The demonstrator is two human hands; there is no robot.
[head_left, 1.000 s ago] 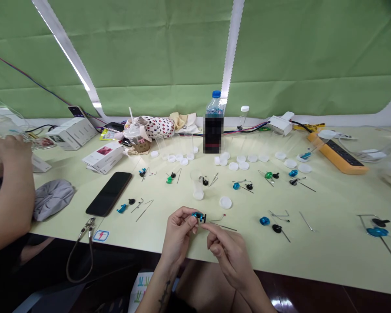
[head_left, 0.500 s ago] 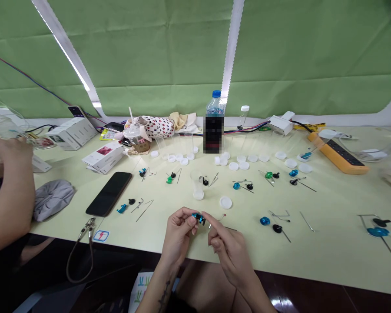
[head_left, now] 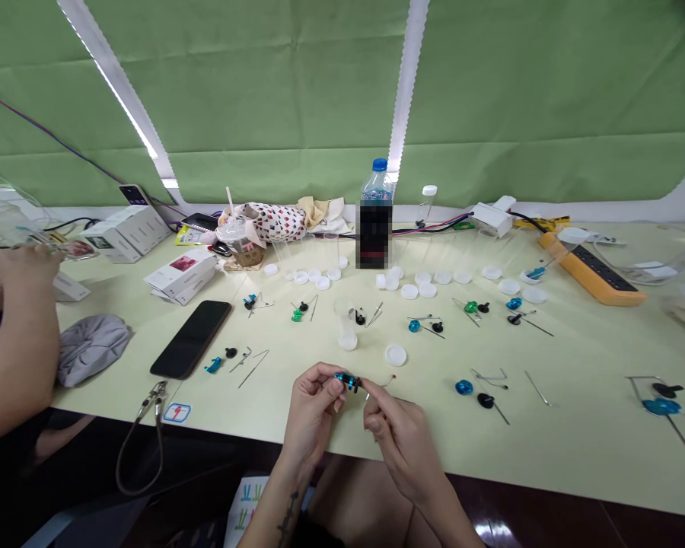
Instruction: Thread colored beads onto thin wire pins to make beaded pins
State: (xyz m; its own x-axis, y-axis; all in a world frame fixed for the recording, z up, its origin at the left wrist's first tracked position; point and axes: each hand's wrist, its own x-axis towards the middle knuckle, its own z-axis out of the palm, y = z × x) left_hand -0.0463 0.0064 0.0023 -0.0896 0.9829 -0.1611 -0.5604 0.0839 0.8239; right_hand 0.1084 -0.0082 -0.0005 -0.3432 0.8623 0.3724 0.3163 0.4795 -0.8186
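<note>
Pale yellow-green workbench [head_left: 548,426], items from the hands outward. Left hand [head_left: 313,403]: closed pinch on a small blue-and-black plastic part [head_left: 348,383], raised clear of the bench. Right hand [head_left: 403,434]: narrow pinch, apparently on a thin bent steel wire [head_left: 380,380], its length running just beside that part. Behind them, a clear plastic cup [head_left: 346,323]. Right of cup: round white plastic cap [head_left: 396,355]. Left of cup: black smartphone [head_left: 191,339], spaced sets of blue beads, black knobs and steel pins [head_left: 228,359], each set kept apart; farther left, a co-worker's hand [head_left: 26,266].

You get bright, even daylight glowing through the green blinds [head_left: 251,91] behind the table [head_left: 548,449], with soft shadows, a small glare on the dark floor [head_left: 491,529], and wide-angle bowing toward the edges.
</note>
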